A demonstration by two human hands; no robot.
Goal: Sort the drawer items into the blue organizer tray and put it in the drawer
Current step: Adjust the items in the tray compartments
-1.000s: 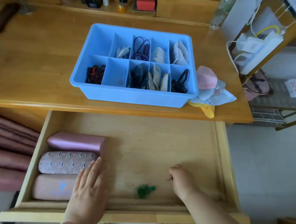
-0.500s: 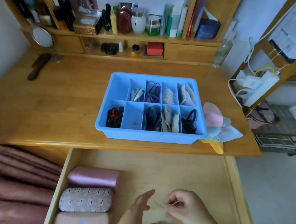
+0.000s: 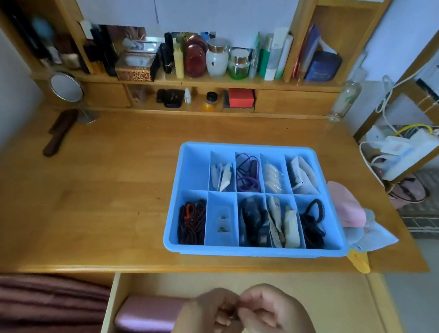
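The blue organizer tray stands on the wooden desk, right of centre. Its compartments hold dark cords, purple hair ties, black hair ties, pale packets and other small pieces; the back-left compartment looks bare. Below the desk edge the drawer is pulled out. Above it my left hand and my right hand meet, fingers curled, pinching a tiny item between their fingertips. The item itself is almost hidden.
A shiny pink case lies at the drawer's left side. Pink and grey cloth and a yellow piece sit against the tray's right side. A round mirror and a dark comb are at the desk's far left. Bottles fill the shelf behind.
My right hand lifted a tiny item off the drawer floor. My left hand left the cases and came to meet it. The view tilted up, away from the drawer.
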